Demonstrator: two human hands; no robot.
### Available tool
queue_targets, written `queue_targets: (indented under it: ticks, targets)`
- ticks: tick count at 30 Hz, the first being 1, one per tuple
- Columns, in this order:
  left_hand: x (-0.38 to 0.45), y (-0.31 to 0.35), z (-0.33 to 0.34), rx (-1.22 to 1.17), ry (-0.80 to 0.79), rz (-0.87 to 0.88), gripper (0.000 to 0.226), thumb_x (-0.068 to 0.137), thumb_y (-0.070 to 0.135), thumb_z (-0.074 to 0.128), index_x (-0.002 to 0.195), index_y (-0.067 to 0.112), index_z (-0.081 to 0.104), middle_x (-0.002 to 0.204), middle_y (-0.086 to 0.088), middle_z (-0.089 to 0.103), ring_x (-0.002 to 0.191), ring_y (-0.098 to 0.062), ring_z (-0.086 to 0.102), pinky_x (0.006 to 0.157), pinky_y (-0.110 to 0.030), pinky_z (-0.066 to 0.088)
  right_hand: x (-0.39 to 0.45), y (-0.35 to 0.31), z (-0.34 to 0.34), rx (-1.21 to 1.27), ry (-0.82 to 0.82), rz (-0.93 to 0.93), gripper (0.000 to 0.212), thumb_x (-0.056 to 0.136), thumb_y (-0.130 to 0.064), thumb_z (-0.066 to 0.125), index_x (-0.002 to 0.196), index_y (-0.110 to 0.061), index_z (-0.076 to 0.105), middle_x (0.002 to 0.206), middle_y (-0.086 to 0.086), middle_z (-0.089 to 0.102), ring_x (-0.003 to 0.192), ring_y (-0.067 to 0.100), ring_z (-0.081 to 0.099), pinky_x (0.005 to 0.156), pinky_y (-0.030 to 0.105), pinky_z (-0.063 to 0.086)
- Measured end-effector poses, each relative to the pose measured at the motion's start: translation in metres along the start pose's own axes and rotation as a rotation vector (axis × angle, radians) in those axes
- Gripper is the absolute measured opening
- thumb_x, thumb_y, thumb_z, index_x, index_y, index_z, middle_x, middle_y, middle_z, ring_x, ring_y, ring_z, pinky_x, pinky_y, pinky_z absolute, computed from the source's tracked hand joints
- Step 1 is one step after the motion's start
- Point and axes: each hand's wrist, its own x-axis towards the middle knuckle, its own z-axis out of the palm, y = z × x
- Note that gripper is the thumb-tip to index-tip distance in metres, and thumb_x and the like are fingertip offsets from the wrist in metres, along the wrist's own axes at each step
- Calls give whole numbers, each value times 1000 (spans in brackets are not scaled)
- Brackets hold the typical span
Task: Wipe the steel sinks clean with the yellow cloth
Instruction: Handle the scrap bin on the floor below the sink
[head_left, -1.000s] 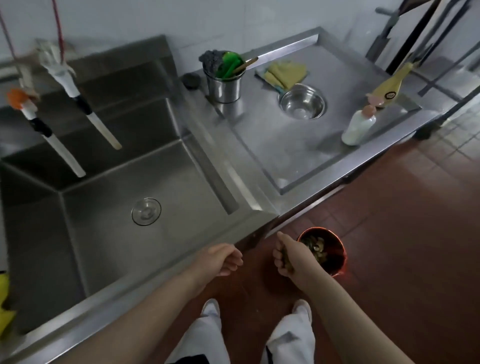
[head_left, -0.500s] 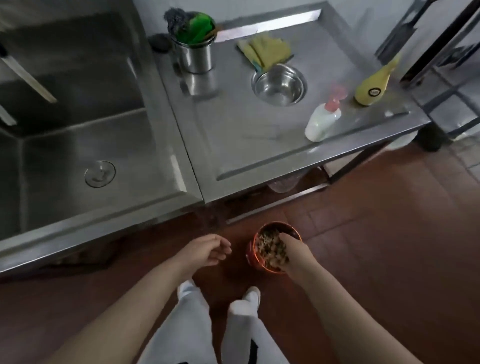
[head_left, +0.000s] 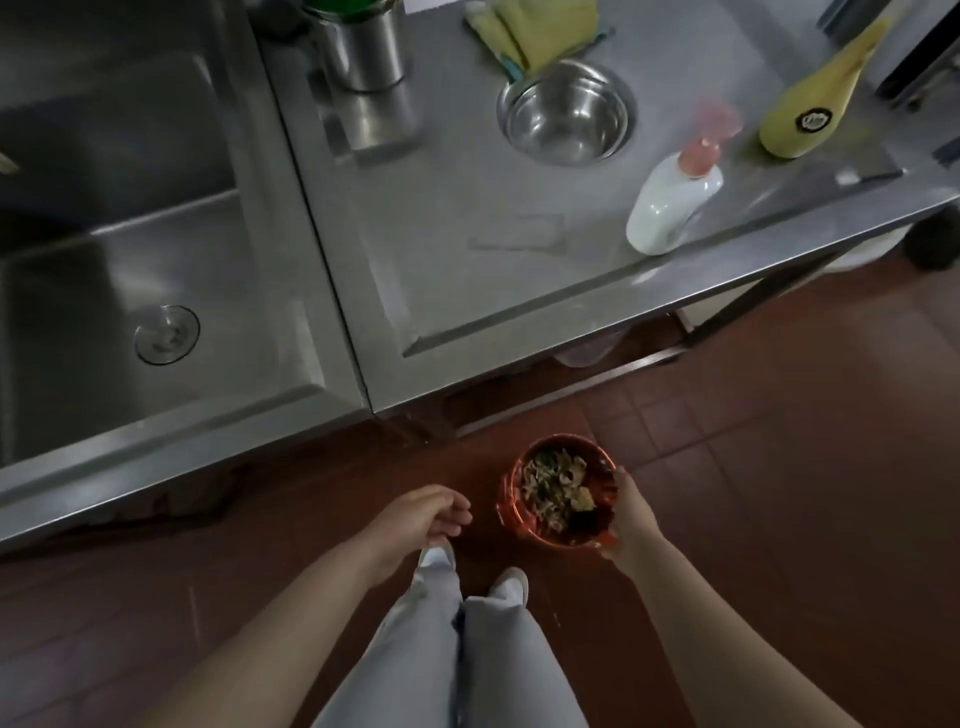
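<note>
Folded yellow cloth at far edge of steel worktop, just behind round steel bowl | right hand low over floor, curled on rim of red scrap-filled bucket | left hand loosely curled, empty, nearer deep steel sink | cloth well forward, above both hands; right side likelier reach

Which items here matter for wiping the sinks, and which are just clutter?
For the job: steel sink; yellow cloth on the counter, untouched.

Lying about: steel bowl; white pump bottle; yellow bottle; steel cup; red scrap bucket, which the right hand touches.
</note>
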Motion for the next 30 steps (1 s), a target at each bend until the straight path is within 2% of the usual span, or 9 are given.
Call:
queue_targets:
  ticks: [6, 11, 16, 19, 21, 24, 26, 28, 30]
  targets:
    - [11, -6, -7, -27, 25, -43, 25, 103, 15, 43, 100, 12, 68, 97, -5, 73, 89, -17, 64, 78, -25, 50, 5, -8, 1, -30, -2, 22, 66, 97, -56, 45, 147, -12, 39, 145, 18, 46, 134, 38, 42, 98, 52, 39]
    - [1, -3, -9, -10, 23, -31, 24, 102, 21, 45, 103, 18, 70, 108, 0, 75, 115, -15, 59, 101, -33, 46, -10, -16, -1, -40, -65, -14, 67, 99, -56, 40, 149, -13, 36, 153, 8, 40, 144, 31, 31, 115, 55, 24]
    - [-34, 12, -13, -50, 51, 25, 28, 105, 28, 42, 116, 21, 67, 121, 4, 67, 117, -10, 54, 107, -34, 39, -35, -26, -1, -60, -240, -54, 65, 98, -59, 34, 147, -16, 40, 150, 7, 44, 142, 28, 35, 117, 51, 25]
    - [-56, 15, -21, -70, 133, 70, 25, 102, 28, 47, 113, 23, 69, 119, 7, 66, 114, -4, 54, 102, -31, 40, -66, -32, 5, -101, -365, -142, 58, 100, -53, 39, 136, -8, 50, 133, 15, 57, 127, 31, 53, 106, 45, 43]
    - [-69, 14, -28, -86, 240, 91, 19, 98, 30, 54, 104, 26, 72, 116, 6, 68, 112, -7, 57, 100, -32, 44, -89, -33, 13, -151, -413, -162, 48, 102, -48, 39, 123, -7, 55, 117, 15, 64, 111, 29, 60, 94, 39, 49]
    - [-89, 14, -34, -154, 278, 120, 22, 100, 22, 50, 95, 20, 72, 107, -2, 72, 103, -15, 64, 94, -33, 48, -119, -31, 28, -182, -437, -137, 27, 103, -30, 45, 99, -8, 59, 79, 6, 67, 73, 16, 63, 68, 29, 53]
    - [-103, 15, -39, -235, 304, 173, 27, 101, 14, 45, 92, 14, 71, 101, -9, 74, 94, -19, 67, 90, -34, 52, -132, -27, 39, -205, -361, -156, 15, 99, -14, 52, 97, -5, 63, 66, 4, 67, 70, 17, 62, 72, 29, 53]
    - [-119, 11, -48, -280, 328, 204, 28, 101, 11, 43, 93, 10, 70, 97, -9, 73, 90, -20, 66, 86, -34, 52, -150, -18, 51, -200, -342, -123, 12, 96, -7, 54, 91, -2, 63, 56, 5, 63, 68, 18, 58, 77, 32, 49]
    - [-130, 4, -61, -308, 336, 208, 27, 101, 9, 42, 95, 10, 68, 93, -7, 72, 87, -18, 65, 79, -30, 51, -165, -7, 65, -227, -372, -125, 10, 95, -8, 56, 89, -4, 64, 63, 7, 63, 65, 19, 56, 69, 31, 47]
